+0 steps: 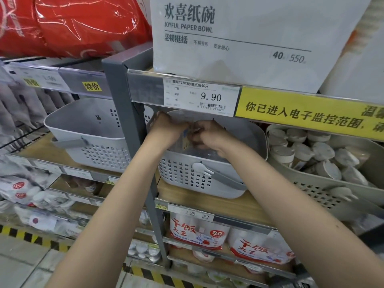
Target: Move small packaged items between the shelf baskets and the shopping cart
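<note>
A grey metal shelf (116, 84) fills the view, its upper board carrying a big white pack of paper bowls (249, 38) at 12 o'clock and red plastic-wrapped packs (72, 23) at 11 o'clock. Along the shelf edge runs a yellow notice strip (307, 113) toward 2 o'clock, with a white price tag (199, 98) reading 9.90 just left of it. On the wooden board below stand three perforated baskets: a pale one (91, 142) at 9 o'clock, a middle basket (199, 175) at the centre with its grey handle folded down across the front, and a beige basket (324, 183) at 3 o'clock heaped with small packaged items (324, 154), rolls of white cups in clear wrap. Lower boards at 6 o'clock hold red-and-white cup packs (199, 233). Both bare forearms reach up into the middle basket. The left hand (166, 125) and the right hand (207, 134) meet over its rear half, fingers curled around a thin clear packet (188, 140) held between them, its contents too blurred to read.
</note>
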`<state>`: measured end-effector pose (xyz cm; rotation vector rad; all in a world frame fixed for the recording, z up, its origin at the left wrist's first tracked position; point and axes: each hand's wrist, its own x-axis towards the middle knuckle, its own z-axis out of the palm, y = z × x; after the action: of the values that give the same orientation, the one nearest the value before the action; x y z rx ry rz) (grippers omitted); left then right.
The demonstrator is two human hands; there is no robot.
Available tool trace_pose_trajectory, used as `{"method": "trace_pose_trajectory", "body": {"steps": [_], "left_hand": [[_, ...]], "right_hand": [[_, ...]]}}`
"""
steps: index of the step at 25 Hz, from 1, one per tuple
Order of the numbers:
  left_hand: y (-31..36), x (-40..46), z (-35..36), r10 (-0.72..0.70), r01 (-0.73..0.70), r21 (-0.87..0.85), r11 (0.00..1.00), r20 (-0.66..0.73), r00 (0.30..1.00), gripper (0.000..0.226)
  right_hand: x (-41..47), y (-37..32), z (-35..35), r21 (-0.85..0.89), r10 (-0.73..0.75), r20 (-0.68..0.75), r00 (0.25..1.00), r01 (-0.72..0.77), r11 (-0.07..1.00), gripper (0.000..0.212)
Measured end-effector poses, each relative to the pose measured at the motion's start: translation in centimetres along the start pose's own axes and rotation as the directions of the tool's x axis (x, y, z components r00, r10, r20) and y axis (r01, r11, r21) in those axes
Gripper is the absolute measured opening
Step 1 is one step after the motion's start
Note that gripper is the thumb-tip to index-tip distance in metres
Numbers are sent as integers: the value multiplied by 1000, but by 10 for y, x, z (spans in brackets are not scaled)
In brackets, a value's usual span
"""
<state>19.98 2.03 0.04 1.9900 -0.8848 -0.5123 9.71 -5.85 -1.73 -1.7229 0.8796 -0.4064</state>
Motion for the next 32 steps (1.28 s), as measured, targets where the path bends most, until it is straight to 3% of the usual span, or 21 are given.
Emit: {"method": "trace_pose_trajectory", "body": {"steps": [2, 4, 5, 7, 9, 12, 14, 17, 21, 24, 26, 28, 32], "left_hand": [[-2, 5, 3, -60, 58, 116, 992, 9, 998, 78], [-2, 2, 6, -80, 76, 225, 971, 8, 997, 63], [-4, 3, 9, -71, 70, 272, 960, -3, 997, 59], [-5, 5, 13, -42, 54, 350, 935, -43, 998, 62], [-6, 9, 14, -22, 42, 420, 907, -54, 998, 68], [-7, 10, 18, -3, 39, 588, 808, -63, 998, 73], [-9, 10, 21, 21, 38, 690, 723, -77, 997, 64], [-11, 17, 24, -43, 55, 718, 694, -34, 998, 49], [-11, 20, 25, -124, 48, 731, 680, 50, 991, 46], [-10, 23, 22, -139, 61, 701, 711, 55, 989, 35], [-11, 23, 21, -146, 72, 691, 719, 49, 988, 45], [-11, 22, 23, -172, 37, 755, 654, 101, 980, 59], [-17, 27, 31, -255, 1, 836, 549, 167, 952, 44]], "right_hand": [[3, 6, 2, 34, 27, 62, 998, -30, 999, 22], [7, 13, 3, 42, 53, 119, 991, -59, 997, 15], [9, 16, 3, -9, 60, 126, 990, -59, 998, 11], [14, 17, 5, -160, 68, 132, 989, -46, 986, 23], [18, 17, 7, -186, 82, 154, 985, -53, 981, 24], [15, 14, 8, -184, 112, 196, 974, -75, 980, 8], [11, 12, 6, -245, 96, 221, 971, -40, 969, 8], [13, 15, 2, -300, 113, 200, 973, -50, 953, 25], [15, 17, -3, -376, 104, 114, 988, -54, 925, 39], [13, 17, -7, -341, 124, 98, 987, -83, 937, 41], [14, 18, -6, -304, 154, 83, 985, -122, 945, 42], [16, 20, -5, -275, 181, 79, 980, -153, 949, 44], [19, 22, -5, -274, 223, 71, 972, -195, 942, 31]]}}
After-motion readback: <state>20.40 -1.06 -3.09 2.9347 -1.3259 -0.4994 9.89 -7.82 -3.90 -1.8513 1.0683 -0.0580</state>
